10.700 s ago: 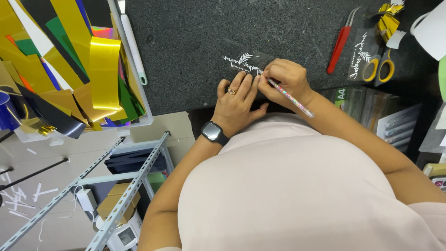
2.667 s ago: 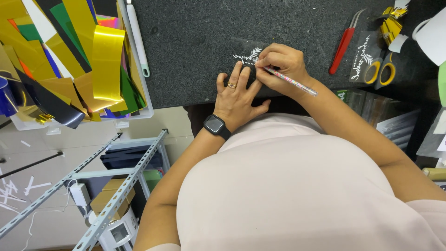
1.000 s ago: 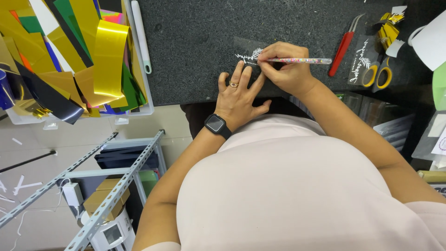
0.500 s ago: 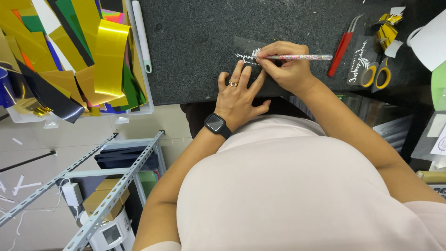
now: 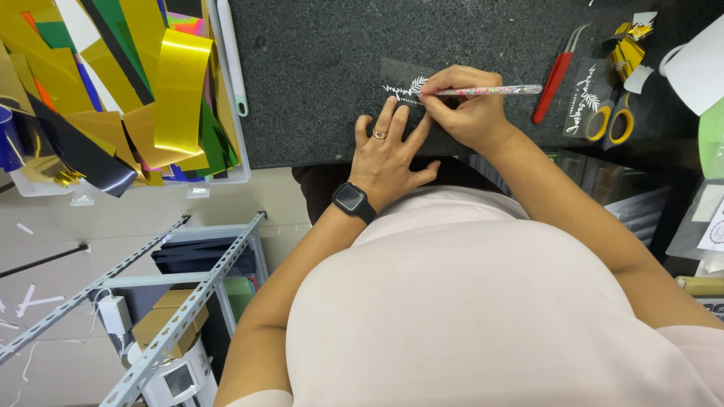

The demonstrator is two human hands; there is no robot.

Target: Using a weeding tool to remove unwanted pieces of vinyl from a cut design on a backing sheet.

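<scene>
Fingers of the left hand (image 5: 388, 154) lie spread flat, pinning the dark decal sheet (image 5: 401, 84) to the surface (image 5: 317, 68). The right hand (image 5: 464, 113) pinches a slim speckled tool (image 5: 490, 90), its tip on the white design.

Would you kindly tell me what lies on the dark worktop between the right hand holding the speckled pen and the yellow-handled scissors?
In the head view, red tweezers and a small dark decal sheet lie there.

Right hand (image 5: 464, 113): grip on pen (image 5: 483, 91) altered. Ten seconds back, pen slants down-right toward body; now lies near level, barrel pointing right, tip at white leaf design (image 5: 407, 87) on dark sheet. Right hand sits slightly higher on design than at start. Left hand (image 5: 388, 151): fingers spread wider, flat beside design. Pen angle unchanged over last second.
</scene>
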